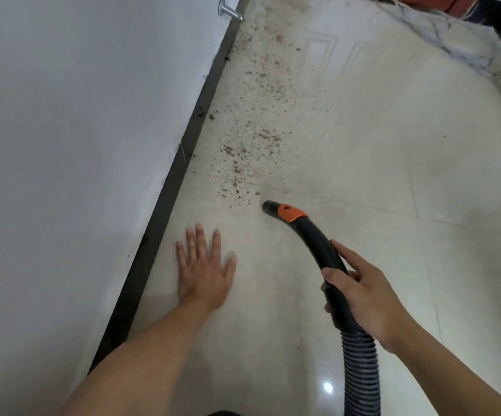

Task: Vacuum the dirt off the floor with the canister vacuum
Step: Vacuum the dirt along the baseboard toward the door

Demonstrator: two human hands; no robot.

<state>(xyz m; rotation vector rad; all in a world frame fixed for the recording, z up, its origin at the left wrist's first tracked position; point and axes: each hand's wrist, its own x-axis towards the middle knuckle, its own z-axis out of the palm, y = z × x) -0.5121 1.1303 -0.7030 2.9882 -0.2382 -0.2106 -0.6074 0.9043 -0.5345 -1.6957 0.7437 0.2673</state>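
Brown and white dirt [255, 139] is scattered over the pale floor tiles [378, 163] in a band along the wall, from the far end down to the middle of the view. My right hand [363, 295] grips the black curved handle of the vacuum hose [315, 238]. Its open mouth with an orange collar [289, 212] sits just right of the nearest crumbs. The ribbed hose [361, 373] runs down out of view; the canister is not in view. My left hand [205, 265] rests flat on the floor with fingers spread, left of the nozzle.
A white wall [78, 145] with a dark baseboard [168, 190] runs along the left. A metal door stop [229, 12] juts from the wall at the top. A frayed cloth or mat [441, 34] lies at the far right corner.
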